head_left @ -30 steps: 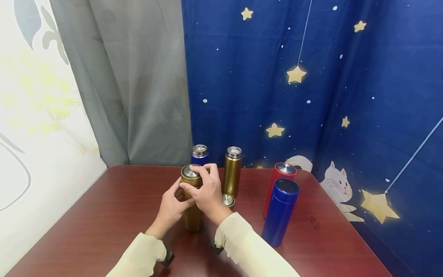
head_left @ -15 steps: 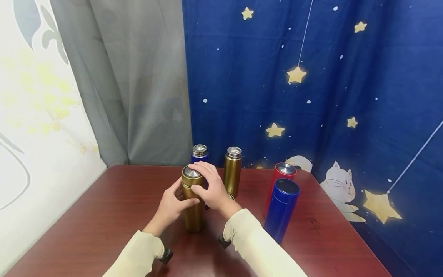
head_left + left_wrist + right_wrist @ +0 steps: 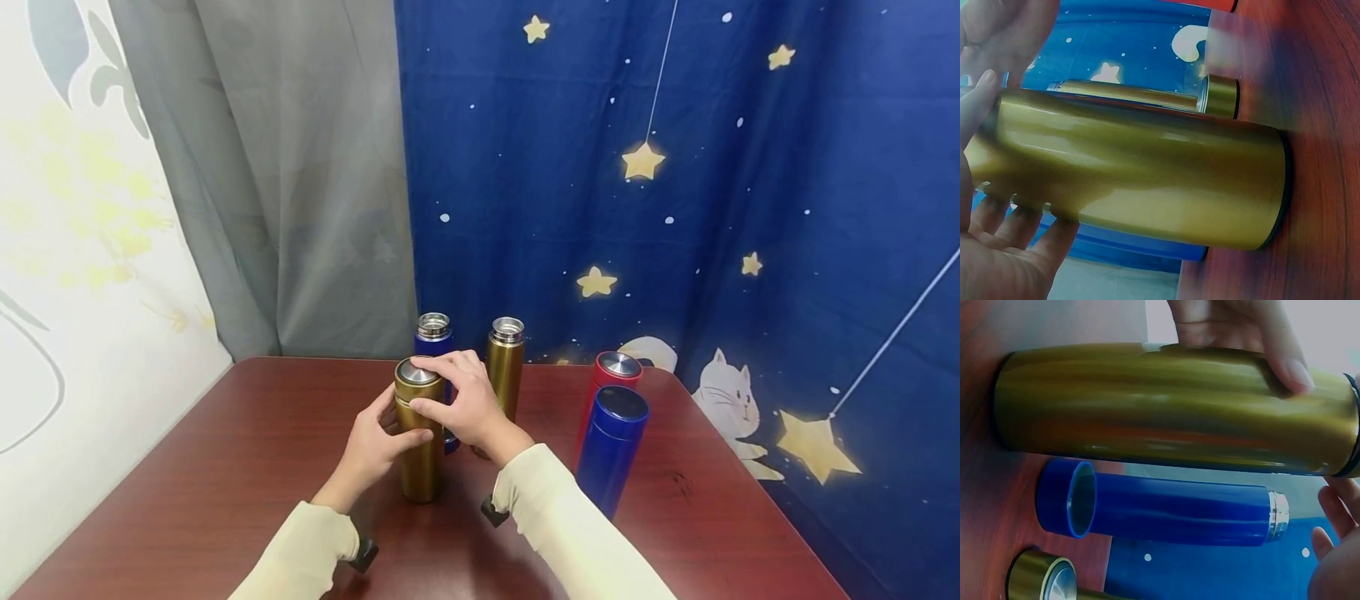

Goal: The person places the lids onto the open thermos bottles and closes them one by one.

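Flask of gold-coloured metal (image 3: 422,458), cylindrical and upright, stands between the left hand (image 3: 369,443), gripping its body, and the right hand (image 3: 467,404), holding its round steel-topped cap (image 3: 411,388). Behind the right hand, an uncapped cylindrical gold bottle (image 3: 506,367) is partly hidden.

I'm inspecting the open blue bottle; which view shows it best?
Right wrist: the open blue bottle shows its neck and most of its body, a blue lid hiding its lower end. The head view shows mainly its neck and upper body; the left wrist, a blue strip.
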Demonstrator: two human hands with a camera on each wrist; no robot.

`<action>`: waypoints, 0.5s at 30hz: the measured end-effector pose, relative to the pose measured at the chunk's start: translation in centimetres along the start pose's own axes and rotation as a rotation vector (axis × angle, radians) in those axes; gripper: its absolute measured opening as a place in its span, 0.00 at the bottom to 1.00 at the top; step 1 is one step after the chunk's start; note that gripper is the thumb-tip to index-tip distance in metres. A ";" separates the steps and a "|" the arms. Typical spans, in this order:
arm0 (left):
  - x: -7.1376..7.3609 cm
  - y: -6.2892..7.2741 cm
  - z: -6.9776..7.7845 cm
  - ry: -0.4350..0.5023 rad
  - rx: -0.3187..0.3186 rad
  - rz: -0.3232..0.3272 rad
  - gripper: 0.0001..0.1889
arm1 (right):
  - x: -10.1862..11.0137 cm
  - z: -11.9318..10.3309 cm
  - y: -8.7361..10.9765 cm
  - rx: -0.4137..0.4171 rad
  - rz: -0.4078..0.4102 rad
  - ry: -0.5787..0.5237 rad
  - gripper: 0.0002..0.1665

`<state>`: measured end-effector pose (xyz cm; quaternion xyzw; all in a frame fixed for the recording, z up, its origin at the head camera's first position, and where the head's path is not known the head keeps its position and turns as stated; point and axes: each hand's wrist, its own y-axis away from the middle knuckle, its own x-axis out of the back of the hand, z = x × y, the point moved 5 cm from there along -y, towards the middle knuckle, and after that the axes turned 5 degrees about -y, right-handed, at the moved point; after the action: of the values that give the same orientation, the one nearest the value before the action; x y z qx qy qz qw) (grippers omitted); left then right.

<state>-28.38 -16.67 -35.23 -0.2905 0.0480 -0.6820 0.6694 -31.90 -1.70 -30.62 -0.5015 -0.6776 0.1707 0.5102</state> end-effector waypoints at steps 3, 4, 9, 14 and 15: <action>-0.1 0.1 0.2 0.008 -0.007 0.005 0.44 | -0.2 0.1 0.2 -0.012 0.038 0.038 0.31; -0.1 0.0 -0.3 0.016 -0.012 0.010 0.44 | -0.2 0.1 0.4 -0.015 0.055 0.052 0.31; -0.4 -0.3 -2.9 0.027 -0.037 0.032 0.45 | -0.5 -0.4 0.6 0.000 0.168 0.153 0.33; -0.4 -0.4 -3.4 0.037 -0.051 0.042 0.45 | -0.7 -1.3 0.4 0.005 0.245 0.262 0.33; -0.3 -0.4 -3.4 0.038 -0.055 0.044 0.45 | -0.8 -1.5 0.4 0.010 0.259 0.279 0.33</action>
<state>-30.31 -17.40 -37.96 -0.2948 0.0858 -0.6709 0.6750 -30.43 -2.57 -30.71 -0.6008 -0.5292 0.1672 0.5754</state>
